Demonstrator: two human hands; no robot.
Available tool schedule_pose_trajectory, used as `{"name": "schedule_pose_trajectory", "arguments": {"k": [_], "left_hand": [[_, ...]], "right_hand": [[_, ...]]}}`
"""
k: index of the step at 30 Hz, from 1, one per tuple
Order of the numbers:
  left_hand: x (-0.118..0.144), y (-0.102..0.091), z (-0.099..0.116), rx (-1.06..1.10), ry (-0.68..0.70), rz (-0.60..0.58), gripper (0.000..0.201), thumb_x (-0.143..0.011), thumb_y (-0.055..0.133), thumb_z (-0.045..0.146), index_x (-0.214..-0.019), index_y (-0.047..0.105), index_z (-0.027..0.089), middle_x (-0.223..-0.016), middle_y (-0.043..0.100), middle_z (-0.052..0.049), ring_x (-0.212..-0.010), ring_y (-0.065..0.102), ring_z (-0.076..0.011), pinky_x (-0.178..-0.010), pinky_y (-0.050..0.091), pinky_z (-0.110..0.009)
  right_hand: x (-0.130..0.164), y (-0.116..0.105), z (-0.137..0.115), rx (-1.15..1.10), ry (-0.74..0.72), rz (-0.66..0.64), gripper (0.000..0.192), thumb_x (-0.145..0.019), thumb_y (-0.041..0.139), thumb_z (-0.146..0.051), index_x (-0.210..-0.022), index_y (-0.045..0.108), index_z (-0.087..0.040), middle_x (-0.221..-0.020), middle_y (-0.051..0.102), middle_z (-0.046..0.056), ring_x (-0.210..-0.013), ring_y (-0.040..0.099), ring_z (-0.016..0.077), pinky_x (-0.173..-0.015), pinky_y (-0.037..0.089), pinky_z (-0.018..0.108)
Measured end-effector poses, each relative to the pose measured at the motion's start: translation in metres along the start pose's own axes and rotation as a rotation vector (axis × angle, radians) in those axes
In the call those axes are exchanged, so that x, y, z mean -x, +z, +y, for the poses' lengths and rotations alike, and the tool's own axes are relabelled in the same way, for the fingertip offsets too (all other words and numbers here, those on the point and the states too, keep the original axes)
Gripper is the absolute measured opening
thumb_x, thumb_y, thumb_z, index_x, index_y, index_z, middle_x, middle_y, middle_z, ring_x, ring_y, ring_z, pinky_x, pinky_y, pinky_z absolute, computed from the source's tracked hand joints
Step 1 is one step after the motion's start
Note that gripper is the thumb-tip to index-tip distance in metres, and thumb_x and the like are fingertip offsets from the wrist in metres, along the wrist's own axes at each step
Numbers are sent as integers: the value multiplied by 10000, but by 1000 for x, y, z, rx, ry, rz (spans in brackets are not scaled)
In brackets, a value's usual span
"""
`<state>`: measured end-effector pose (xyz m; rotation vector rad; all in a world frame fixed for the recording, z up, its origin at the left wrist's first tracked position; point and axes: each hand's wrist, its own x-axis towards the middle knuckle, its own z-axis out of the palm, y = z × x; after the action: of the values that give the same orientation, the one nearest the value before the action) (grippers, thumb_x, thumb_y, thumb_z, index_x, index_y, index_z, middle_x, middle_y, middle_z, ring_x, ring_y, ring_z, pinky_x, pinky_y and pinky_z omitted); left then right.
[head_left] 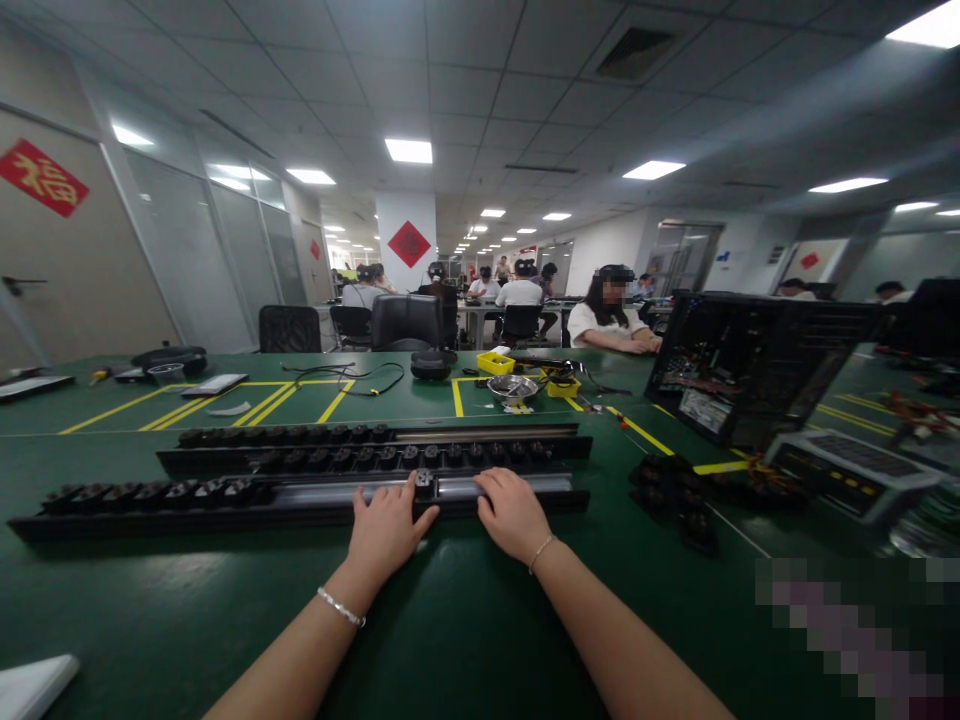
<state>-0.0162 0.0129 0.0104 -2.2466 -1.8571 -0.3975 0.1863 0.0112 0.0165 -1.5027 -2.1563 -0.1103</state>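
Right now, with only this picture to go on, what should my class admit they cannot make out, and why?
All in the head view:
Left hand: whether it grips or merely touches the small module; its fingers hide the contact.
Right hand: its palm, and the part of the front rail behind it, hidden by the hand itself.
White object: cut off by the left and bottom edges.
Red pillar sign: markings too small.

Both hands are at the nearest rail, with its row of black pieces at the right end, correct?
No: the head view shows the row of black pieces at the left end. The left hand and right hand are at the nearest rail.
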Motion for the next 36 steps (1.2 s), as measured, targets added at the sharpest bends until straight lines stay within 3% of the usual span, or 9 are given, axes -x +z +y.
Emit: {"name": "schedule_pose_trajectory", "arguments": {"k": [6,10,17,36], "left_hand": [[1,0,2,-7,1,-3,657,-829,272,571,-1347,349,175,-1063,633,-137,-1016,517,-280,-978,172,-601],[1,0,3,-26,-9,-21,644,-824,304,563,-1358,329,204,-1076,623,-136,-1026,508,-282,-981,157,-608],[1,2,4,-37,10,0,626,-809,353,560,-1355,332,256,-1029,627,-117,-998,517,-292,-966,154,-631],[2,4,3,-36,12,4,613,-807,367,552,-1352,333,273,-1049,616,-114,-1011,509,-293,-974,133,-636]], "right_hand": [[0,3,-26,-40,-108,-122,392,-810,436,-246,-1195,509,-262,-1152,592,25,-1077,478,166,-928,294,323],[-3,3,-36,-17,-105,-176,444,-809,426,-257,-1249,446,-315,-1150,597,11,-1069,482,166,-924,271,344],[-3,6,-41,-8,-74,-173,419,-792,452,-273,-1201,460,-364,-1116,600,-5,-1051,481,185,-993,148,437],[-4,12,-39,5,-85,-145,374,-778,452,-236,-1149,486,-275,-1095,612,21,-1028,496,181,-943,220,358]]}}
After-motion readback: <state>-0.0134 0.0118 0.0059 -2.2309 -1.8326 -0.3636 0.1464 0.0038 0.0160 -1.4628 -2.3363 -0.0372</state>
